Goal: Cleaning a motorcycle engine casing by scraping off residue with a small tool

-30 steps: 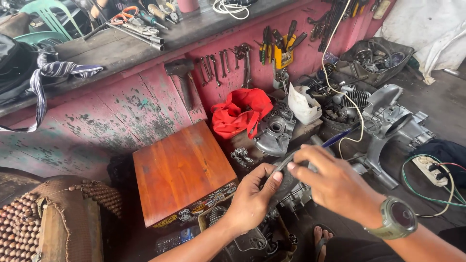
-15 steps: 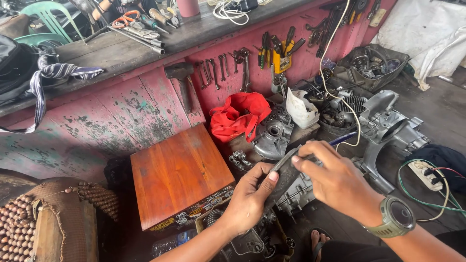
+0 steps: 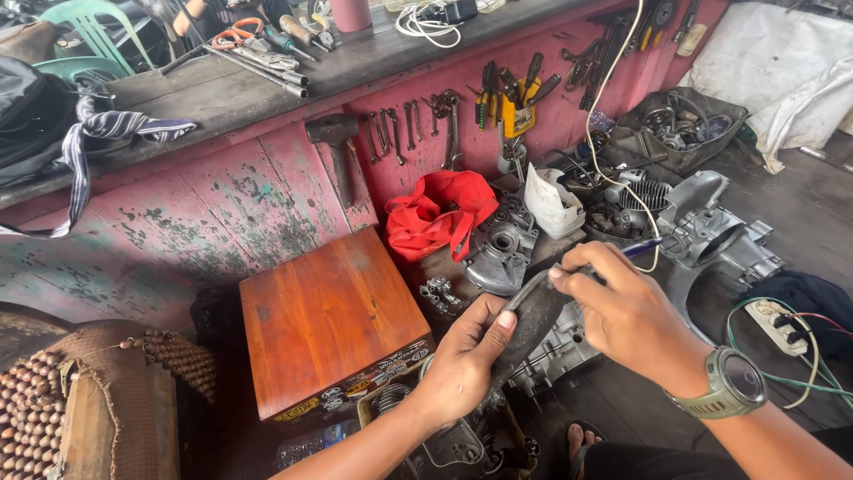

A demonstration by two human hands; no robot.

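My left hand [image 3: 464, 358] grips a dark, flat, curved metal part [image 3: 531, 318] from below, thumb pressed on its face. My right hand [image 3: 626, 313], with a green watch on the wrist, holds a thin tool with a blue handle [image 3: 641, 248] against the upper end of that part. Both hands hover over a grey engine casing [image 3: 562, 348] on the floor. A wooden box [image 3: 330, 316] stands just left of my left hand.
A worn pink workbench [image 3: 222, 187] with hanging wrenches [image 3: 409, 124] and pliers [image 3: 511, 93] runs across the back. A red cloth bag [image 3: 440, 213], engine casings [image 3: 711, 231], a tray of parts [image 3: 680, 129] and a power strip [image 3: 775, 324] lie around. A beaded seat [image 3: 53, 400] is at left.
The view has shifted slightly. My hands stay on the dark part, with the right hand and its tool working a little along the part's upper end.
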